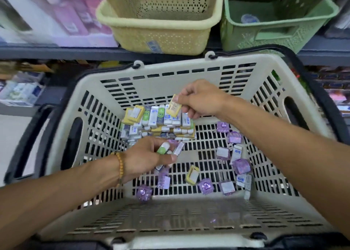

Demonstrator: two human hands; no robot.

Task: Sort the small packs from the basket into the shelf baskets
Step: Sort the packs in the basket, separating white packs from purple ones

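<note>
The small packs lay inside the cream shopping basket [189, 75], most of them stacked in a block of white, green and yellow packs [157, 122] against its far wall; the number in the stack could not be counted. Loose on the basket floor were about eight purple packs [241, 166], one yellow pack [192, 174] and roughly three white packs [237, 152], mostly toward the right side. The right hand [200, 100] reached in from the right, palm down over the stack, thumb and fingers pinched on a single yellow pack [173, 108] held just above the top row. The left hand [147, 157] came in from the lower left, a beaded bracelet [120, 166] on the wrist, fingers closed around a green-and-white pack [163, 147] together with a white pack and a purple one. On the shelf [56, 50] behind stood two shelf baskets, a yellow basket [159, 35] and a green basket [272, 33], side by side.
</note>
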